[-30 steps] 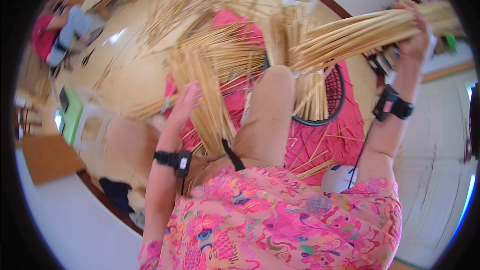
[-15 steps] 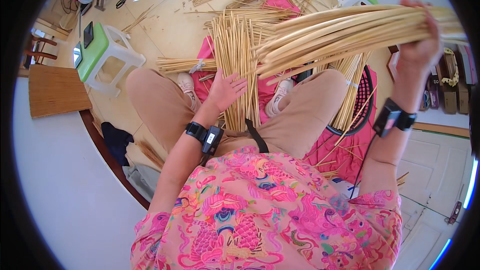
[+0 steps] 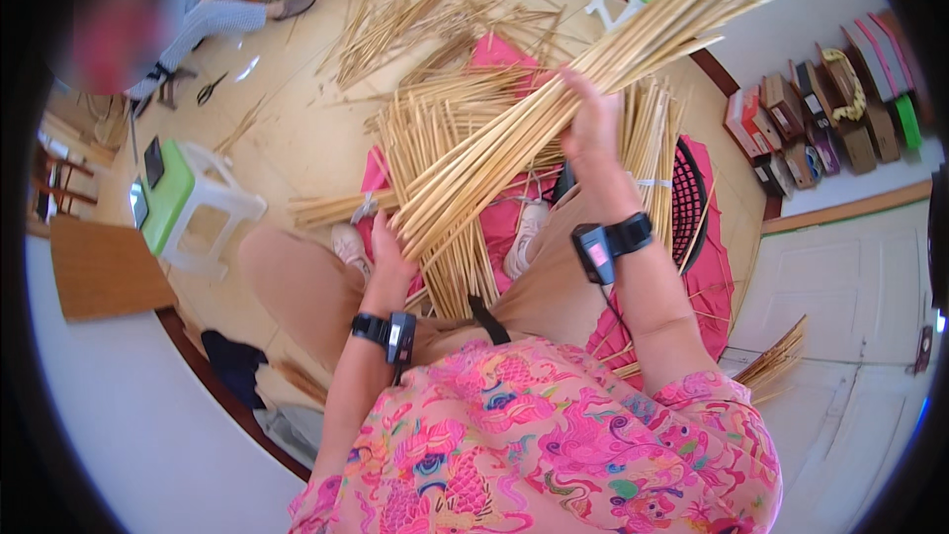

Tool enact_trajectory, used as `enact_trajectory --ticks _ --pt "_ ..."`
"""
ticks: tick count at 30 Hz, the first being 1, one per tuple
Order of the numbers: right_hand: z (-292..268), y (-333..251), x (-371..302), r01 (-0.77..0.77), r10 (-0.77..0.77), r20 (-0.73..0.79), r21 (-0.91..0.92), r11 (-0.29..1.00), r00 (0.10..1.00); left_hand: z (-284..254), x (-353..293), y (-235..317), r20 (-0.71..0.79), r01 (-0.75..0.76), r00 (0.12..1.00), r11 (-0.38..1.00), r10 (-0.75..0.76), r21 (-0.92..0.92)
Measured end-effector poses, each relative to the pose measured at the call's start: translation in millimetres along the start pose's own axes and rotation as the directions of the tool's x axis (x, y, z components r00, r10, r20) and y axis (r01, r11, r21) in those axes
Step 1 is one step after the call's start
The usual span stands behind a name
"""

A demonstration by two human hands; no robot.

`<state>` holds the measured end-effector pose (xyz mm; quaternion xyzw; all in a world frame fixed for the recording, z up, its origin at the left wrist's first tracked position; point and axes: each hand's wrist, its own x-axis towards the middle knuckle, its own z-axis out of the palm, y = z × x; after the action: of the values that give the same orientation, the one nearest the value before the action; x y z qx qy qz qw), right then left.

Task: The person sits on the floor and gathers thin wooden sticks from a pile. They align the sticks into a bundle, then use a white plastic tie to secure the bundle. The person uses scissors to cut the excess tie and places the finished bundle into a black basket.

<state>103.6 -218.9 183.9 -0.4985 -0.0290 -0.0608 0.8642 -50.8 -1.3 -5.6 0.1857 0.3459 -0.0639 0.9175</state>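
A loose bundle of long pale-yellow stalks (image 3: 504,148) slants across the space above my lap, its far end pointing up and right. My right hand (image 3: 593,124) is closed around the upper part of it. At the lower left end, my left hand (image 3: 392,257) touches the stalk ends, thumb up; its fingers are hidden behind them. Below lies a pile of similar stalks (image 3: 460,272) between my knees. A tied bundle (image 3: 331,210) lies left of the pile, and another tied bundle (image 3: 647,153) leans in a dark round basket (image 3: 689,203) on the right.
Pink cloth (image 3: 712,287) lies under the stalks. Loose stalks (image 3: 395,35) are scattered on the tiled floor ahead. A green-and-white stool (image 3: 193,198) stands left, scissors (image 3: 211,89) beyond it. Another person's leg (image 3: 222,25) shows at far left. Boxes (image 3: 781,104) line the right wall.
My right hand has swung the bundle down and left from the far right, tilting it steeper. My left hand has moved left and lower and now meets the stalk ends. The view has shifted.
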Motion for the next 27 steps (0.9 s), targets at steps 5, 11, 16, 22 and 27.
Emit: enact_trajectory --ticks 5,11,16,22,27 --pt "-16 36 9 0.055 -0.055 -0.099 -0.006 0.998 0.994 -6 -1 -8 0.059 0.056 0.996 0.995 -0.061 0.079" --pt "-5 21 9 -0.102 0.103 -0.099 0.005 0.995 0.990 -24 3 2 -0.015 0.057 0.998 0.924 -0.056 0.379" --pt "1 27 4 -0.195 0.184 -0.082 -0.154 0.969 0.979 4 -4 27 0.194 -0.194 0.978 0.717 0.083 0.670" --pt "30 80 -21 -0.310 0.313 -0.030 -0.261 0.914 0.949 75 -28 -4 0.576 -0.528 0.817 0.445 0.032 0.724" --pt "32 106 -32 -0.362 0.415 0.048 -0.404 0.840 0.909 76 -29 -13 0.503 -0.383 0.863 0.590 -0.045 0.710"
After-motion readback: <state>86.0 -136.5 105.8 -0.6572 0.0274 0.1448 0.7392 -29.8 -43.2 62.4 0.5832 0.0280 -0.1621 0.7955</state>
